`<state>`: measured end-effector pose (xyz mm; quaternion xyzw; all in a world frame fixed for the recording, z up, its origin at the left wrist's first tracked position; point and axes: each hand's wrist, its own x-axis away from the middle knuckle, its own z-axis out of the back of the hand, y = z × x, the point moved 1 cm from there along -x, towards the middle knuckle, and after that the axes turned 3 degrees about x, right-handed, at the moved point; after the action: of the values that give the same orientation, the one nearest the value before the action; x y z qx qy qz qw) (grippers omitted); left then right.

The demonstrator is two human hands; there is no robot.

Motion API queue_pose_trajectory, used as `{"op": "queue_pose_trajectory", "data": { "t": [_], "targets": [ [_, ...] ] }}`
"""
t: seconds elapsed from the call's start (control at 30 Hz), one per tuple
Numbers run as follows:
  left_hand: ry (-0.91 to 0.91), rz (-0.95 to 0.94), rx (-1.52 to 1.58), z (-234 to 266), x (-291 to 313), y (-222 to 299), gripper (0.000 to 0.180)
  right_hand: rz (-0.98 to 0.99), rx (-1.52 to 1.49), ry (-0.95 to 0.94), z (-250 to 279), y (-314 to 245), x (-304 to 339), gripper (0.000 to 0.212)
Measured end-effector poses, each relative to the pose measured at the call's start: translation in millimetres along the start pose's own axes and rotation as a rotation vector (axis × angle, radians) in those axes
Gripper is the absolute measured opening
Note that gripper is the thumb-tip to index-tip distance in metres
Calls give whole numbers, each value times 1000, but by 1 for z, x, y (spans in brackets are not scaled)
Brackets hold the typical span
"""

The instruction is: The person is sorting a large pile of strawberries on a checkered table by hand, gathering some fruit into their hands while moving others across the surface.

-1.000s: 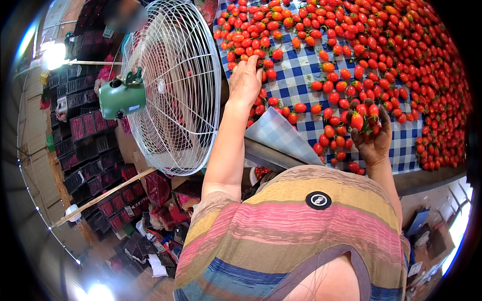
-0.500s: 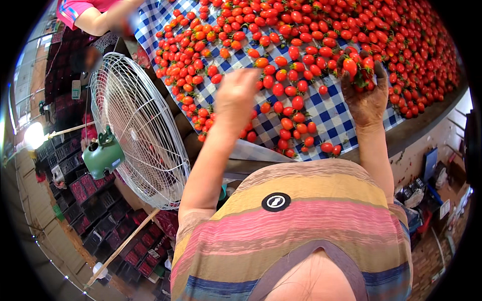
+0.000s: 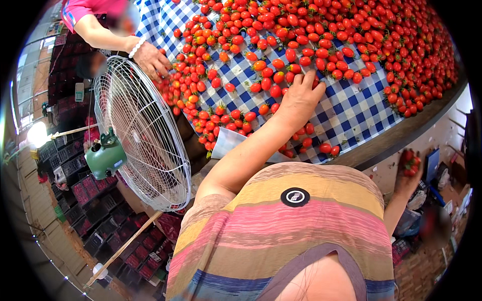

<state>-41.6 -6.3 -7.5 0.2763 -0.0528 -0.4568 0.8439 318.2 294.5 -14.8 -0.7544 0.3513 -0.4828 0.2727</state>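
Observation:
Small red cherry tomatoes (image 3: 351,22), many with green stems, cover much of a blue-and-white checked cloth (image 3: 346,113) on the table. My left hand (image 3: 296,103) reaches across the cloth, its fingers bent round a cherry tomato (image 3: 315,82) that shows between them; the grip is partly hidden. Off the table's near right edge, my right hand (image 3: 404,178) is cupped round several cherry tomatoes (image 3: 410,163). More loose cherry tomatoes (image 3: 305,143) lie beside my left wrist.
Left of the table stands a large wire-caged fan (image 3: 143,135) with a green motor (image 3: 105,158). Another person's hand (image 3: 152,60), wearing a white bracelet, touches tomatoes at the far left. Dark crates (image 3: 98,236) stand lower left. Boxes and bags (image 3: 442,185) lie at right.
My right hand has moved from over the cloth to beyond the table's right edge, carrying cherry tomatoes. My left hand has moved right. The other person's hand has come in to the tomatoes.

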Motion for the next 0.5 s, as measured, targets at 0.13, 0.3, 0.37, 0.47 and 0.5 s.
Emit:
{"op": "queue_pose_trajectory", "data": {
  "t": [0.13,0.3,0.37,0.47,0.5],
  "targets": [
    [19,-17,72,9,4,-4,35,884,1944,157,88,27,-48,64],
    [188,153,368,30,23,-13,31,677,1011,-79,-127,-10,37,35],
    [292,123,456,44,13,5,32,574,824,-276,-168,13,49,35],
    [207,-87,524,69,-2,39,38,-111,398,-549,-258,85,93,39],
    [250,-88,443,74,-1,35,39,-401,248,-556,-269,100,96,41]
  ]
}}
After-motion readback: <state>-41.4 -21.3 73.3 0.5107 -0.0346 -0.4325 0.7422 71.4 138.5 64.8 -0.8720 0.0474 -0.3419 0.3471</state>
